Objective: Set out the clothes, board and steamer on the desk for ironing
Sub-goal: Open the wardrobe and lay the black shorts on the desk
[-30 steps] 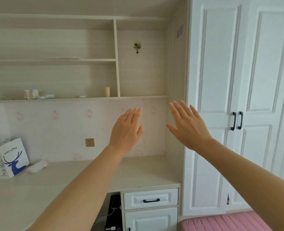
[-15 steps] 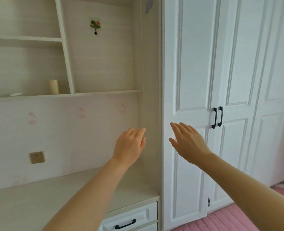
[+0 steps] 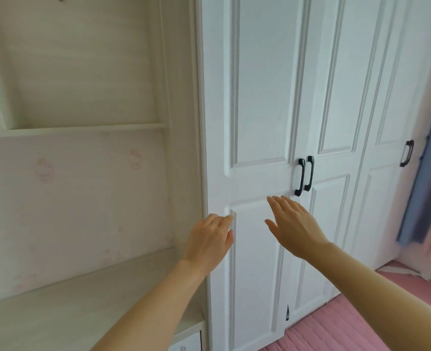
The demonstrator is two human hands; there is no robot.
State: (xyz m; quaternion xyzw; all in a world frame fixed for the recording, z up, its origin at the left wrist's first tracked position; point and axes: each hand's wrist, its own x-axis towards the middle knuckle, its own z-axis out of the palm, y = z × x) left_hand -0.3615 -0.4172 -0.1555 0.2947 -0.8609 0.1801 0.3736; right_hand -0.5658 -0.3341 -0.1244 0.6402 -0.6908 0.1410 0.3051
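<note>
Head view: the left hand (image 3: 209, 239) and right hand (image 3: 293, 224), fingers straight and holding nothing, hover before the closed wardrobe (image 3: 257, 97). The sound move is to hook the paired black handles (image 3: 303, 177) and pull evenly. Clothes, board and steamer are unseen, perhaps behind the doors. The bench (image 3: 70, 307) is cut off at left.

single head cam, wide-angle, facing fwd at wardrobe doors (image 3: 260, 97), close up, desk (image 3: 57, 312) lower left
</note>
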